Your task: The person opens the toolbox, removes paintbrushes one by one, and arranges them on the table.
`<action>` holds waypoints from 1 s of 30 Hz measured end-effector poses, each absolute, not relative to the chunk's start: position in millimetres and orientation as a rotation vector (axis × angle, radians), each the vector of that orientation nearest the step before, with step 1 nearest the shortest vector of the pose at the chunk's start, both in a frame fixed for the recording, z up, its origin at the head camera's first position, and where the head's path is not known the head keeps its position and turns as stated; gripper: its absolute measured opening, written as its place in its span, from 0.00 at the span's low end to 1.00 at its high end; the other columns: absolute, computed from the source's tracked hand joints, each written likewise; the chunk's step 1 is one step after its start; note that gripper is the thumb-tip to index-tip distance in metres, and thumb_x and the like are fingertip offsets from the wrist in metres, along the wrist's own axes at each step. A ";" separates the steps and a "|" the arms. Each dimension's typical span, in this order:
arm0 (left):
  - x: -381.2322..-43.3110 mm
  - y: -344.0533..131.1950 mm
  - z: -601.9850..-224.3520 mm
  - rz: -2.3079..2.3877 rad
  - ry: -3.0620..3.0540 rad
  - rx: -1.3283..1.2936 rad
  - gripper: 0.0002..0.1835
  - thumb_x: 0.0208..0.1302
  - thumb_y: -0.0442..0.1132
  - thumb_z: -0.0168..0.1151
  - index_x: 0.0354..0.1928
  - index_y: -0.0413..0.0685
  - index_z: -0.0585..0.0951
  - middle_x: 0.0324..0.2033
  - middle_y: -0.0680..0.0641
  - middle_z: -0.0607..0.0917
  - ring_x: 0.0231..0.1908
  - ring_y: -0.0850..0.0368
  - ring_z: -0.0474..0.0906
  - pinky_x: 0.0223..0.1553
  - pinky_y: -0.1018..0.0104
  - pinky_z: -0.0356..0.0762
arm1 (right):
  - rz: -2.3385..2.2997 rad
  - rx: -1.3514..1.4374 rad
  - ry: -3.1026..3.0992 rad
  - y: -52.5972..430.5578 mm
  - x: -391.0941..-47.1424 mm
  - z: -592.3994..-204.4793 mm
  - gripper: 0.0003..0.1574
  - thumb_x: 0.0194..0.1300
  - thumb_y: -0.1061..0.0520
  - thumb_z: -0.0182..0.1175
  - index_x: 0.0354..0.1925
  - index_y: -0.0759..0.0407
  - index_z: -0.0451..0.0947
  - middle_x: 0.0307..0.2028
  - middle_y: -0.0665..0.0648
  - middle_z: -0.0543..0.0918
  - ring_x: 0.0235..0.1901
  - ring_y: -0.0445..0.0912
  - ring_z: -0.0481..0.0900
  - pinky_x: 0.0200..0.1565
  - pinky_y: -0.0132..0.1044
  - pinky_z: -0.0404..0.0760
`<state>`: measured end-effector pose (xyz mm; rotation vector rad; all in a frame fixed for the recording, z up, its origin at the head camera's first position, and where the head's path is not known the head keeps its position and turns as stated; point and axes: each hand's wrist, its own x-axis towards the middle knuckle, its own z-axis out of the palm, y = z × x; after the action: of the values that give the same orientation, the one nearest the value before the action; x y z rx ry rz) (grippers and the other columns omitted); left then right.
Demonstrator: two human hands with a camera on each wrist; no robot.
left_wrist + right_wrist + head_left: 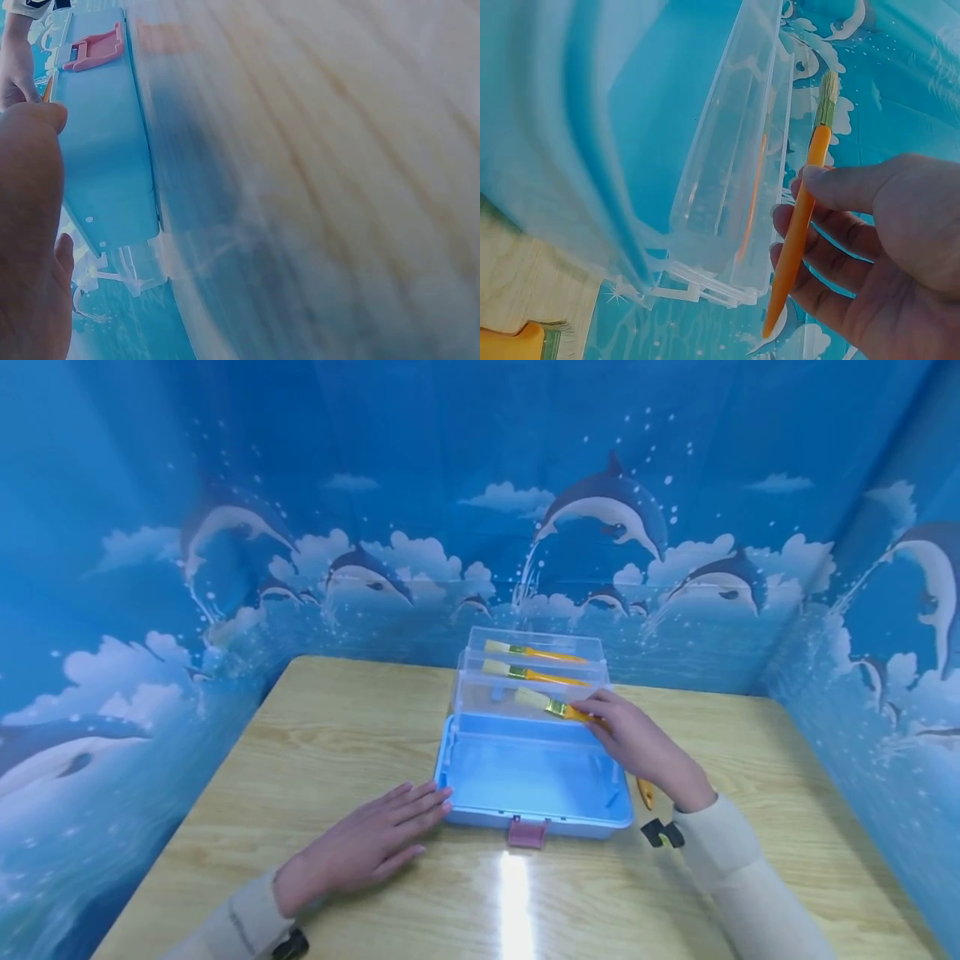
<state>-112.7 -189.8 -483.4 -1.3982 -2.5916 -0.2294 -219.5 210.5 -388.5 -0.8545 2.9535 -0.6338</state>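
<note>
My right hand (647,742) pinches the orange handle of a paintbrush (799,225), thumb on one side and fingers on the other. Its pale bristles point left, over the back part of an open blue box (480,818). Two more paintbrushes, an upper one (540,652) and a lower one (540,675), lie in clear stepped trays at the back of this box. With fingers straight, my left hand (367,839) reaches to the front left corner of the box, fingertips right at its rim. A pink latch (527,834) hangs at the front.
The box stands on a light wooden table (337,727). Right of it lies another brush with an orange handle (646,793), its bristles showing in the right wrist view. A blue dolphin-print curtain (420,460) surrounds the table at the back and sides.
</note>
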 end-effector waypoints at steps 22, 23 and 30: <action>-111.4 -190.5 -482.1 -0.224 -2.606 -1.395 0.33 0.80 0.51 0.48 0.81 0.54 0.55 0.80 0.52 0.55 0.78 0.51 0.53 0.80 0.61 0.36 | -0.726 -0.737 3.082 216.9 -201.7 -397.5 0.24 0.71 0.68 0.60 0.65 0.66 0.76 0.55 0.62 0.81 0.53 0.57 0.82 0.52 0.54 0.86; -111.6 -190.3 -482.1 -0.224 -2.610 -1.395 0.33 0.80 0.51 0.48 0.81 0.54 0.55 0.80 0.52 0.55 0.78 0.52 0.53 0.80 0.61 0.36 | -0.735 -0.725 3.088 217.5 -201.0 -397.8 0.24 0.72 0.68 0.59 0.65 0.66 0.75 0.55 0.62 0.81 0.53 0.56 0.82 0.52 0.54 0.86; -112.6 -190.6 -481.2 -0.195 -2.607 -1.400 0.34 0.79 0.51 0.49 0.81 0.55 0.54 0.80 0.53 0.54 0.78 0.52 0.53 0.79 0.59 0.38 | -0.772 -0.668 3.144 223.3 -195.2 -399.2 0.24 0.72 0.67 0.60 0.65 0.66 0.76 0.52 0.62 0.80 0.47 0.55 0.82 0.47 0.52 0.88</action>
<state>-112.6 -190.6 -481.2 -1.3995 -2.6072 -0.1954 -195.2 223.3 -399.2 -0.6681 3.1435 -0.7725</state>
